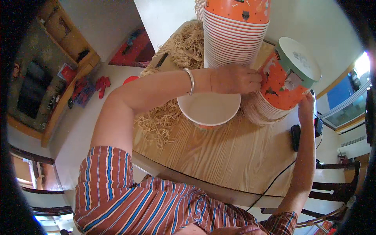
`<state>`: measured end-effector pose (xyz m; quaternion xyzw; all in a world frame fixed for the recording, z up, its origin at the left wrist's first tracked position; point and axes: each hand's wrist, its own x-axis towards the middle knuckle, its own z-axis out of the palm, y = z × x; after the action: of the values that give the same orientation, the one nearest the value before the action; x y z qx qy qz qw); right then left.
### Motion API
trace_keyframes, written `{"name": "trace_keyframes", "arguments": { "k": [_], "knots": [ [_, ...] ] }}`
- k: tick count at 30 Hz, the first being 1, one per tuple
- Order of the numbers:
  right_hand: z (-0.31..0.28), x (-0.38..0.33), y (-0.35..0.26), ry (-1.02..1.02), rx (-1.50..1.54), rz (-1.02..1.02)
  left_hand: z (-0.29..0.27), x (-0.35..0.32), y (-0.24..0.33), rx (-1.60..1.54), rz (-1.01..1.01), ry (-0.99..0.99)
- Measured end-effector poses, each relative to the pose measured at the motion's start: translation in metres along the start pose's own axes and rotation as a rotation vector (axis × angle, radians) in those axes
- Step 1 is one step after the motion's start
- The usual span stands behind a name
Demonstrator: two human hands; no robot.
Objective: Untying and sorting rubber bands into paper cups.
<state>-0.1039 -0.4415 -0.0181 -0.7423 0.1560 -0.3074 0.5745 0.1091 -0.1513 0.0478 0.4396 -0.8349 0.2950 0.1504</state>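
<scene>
An orange printed paper bucket (282, 80) with a pale green-and-white lid (298, 58) sits tilted above a low stack of white-rimmed buckets (270, 111). My left hand (239, 79), a bangle on its wrist, reaches across with its curled fingers against the bucket's left side. At the lower right side, my right hand (307, 102) grips it; part of those fingers is hidden behind the bucket. Under my left wrist stands an open white-lined bucket (209, 107). Tan strands (252, 107) show between it and the low stack.
A tall stack of orange and white buckets (235, 43) rises at the table's far side. Tan shredded filler (184, 45) is heaped left of it, with more filler (158, 123) nearer me. A black cable (270, 188) crosses the wooden table (219, 156); a dark chair (333, 192) stands at right.
</scene>
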Motion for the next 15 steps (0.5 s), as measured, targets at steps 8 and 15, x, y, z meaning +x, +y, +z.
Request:
{"name": "trace_keyframes", "arguments": {
  "k": [8, 15],
  "knots": [
    [0.007, -0.027, 0.003, 0.372, -0.454, -0.127, -0.017, -0.012, 0.016, -0.057, -0.015, -0.056],
    [0.097, -0.094, -0.066, 0.150, -0.819, -0.695, -0.055, -0.045, 0.042, 0.169, -0.348, 0.025]
  ]
}}
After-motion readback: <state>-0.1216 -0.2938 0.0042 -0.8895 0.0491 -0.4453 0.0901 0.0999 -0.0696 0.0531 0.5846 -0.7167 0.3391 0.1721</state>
